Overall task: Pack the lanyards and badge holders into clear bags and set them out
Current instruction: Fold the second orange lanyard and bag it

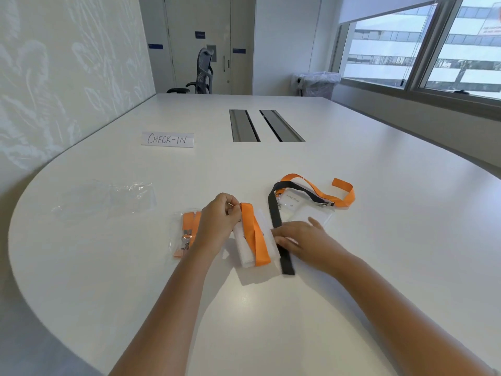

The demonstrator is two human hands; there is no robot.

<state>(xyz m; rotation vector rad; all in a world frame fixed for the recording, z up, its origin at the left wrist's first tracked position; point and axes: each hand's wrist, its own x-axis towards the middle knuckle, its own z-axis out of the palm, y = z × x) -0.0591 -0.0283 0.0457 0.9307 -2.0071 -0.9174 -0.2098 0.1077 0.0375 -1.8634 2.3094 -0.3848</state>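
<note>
Nearest, at the middle of the white table [271, 321], lies a badge holder [248, 252] with an orange lanyard [254, 234] wound over it; its long axis runs from about 11 o'clock to 5 o'clock. The left hand [221, 221] sits at the bundle's 10 o'clock end, fingers curled and pinching what looks like the lanyard's metal clip. The right hand [301, 237] lies at the bundle's 3 o'clock side, fingers straight and pressed flat near the holder's edge, over a black lanyard [279, 234] that runs almost parallel to the bundle. Both hands touch the bundle, so the left looks better placed to finish the wrap, the right to steady it.

At 9 o'clock of the left hand, just beside it, a packed bag [185, 234] holds a folded orange lanyard. Farther out at 10 o'clock lie the empty clear bags [108, 199], well apart from the bundle, nearer the left hand. At 1 o'clock, another loose orange lanyard [341, 195] loops over a further badge holder [301, 210].
</note>
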